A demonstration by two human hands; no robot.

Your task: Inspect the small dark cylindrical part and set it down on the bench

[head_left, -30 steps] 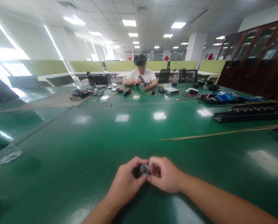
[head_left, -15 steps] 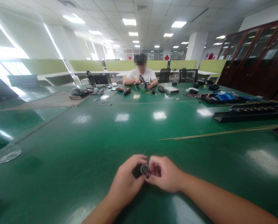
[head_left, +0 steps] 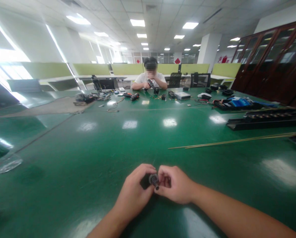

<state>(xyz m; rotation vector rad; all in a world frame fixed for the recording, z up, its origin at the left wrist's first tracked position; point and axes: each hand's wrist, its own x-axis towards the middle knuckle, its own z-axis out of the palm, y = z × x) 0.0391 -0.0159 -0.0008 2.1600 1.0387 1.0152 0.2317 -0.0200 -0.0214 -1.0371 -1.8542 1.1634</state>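
Note:
Low in the middle of the view, both hands meet around a small dark cylindrical part (head_left: 153, 179), which has a round ridged end and a narrow hollow-looking tip facing me. My left hand (head_left: 138, 188) is wrapped round its body from the left, with the thumb below and the fingers above. From the right, my right hand (head_left: 176, 185) has its fingers curled and its thumb against the narrow tip. Most of the part's length is hidden behind the hands, so its exact kind cannot be made out. Both hands are over the green tabletop (head_left: 128, 145).
Two thin brass-coloured rods (head_left: 212, 144) lie to the right, before a long black channel (head_left: 264, 123). Across the table a person (head_left: 149, 79) in a white shirt holds a power drill (head_left: 151, 84). Tools and a blue-filled tray (head_left: 239, 102) line the far side. A clear bag (head_left: 10, 163) lies left.
The narrow tip of the part has tilted slightly in my hands, which stay nearly in place. Across the table, the person has raised one hand toward the face, leaving a small black piece on the table.

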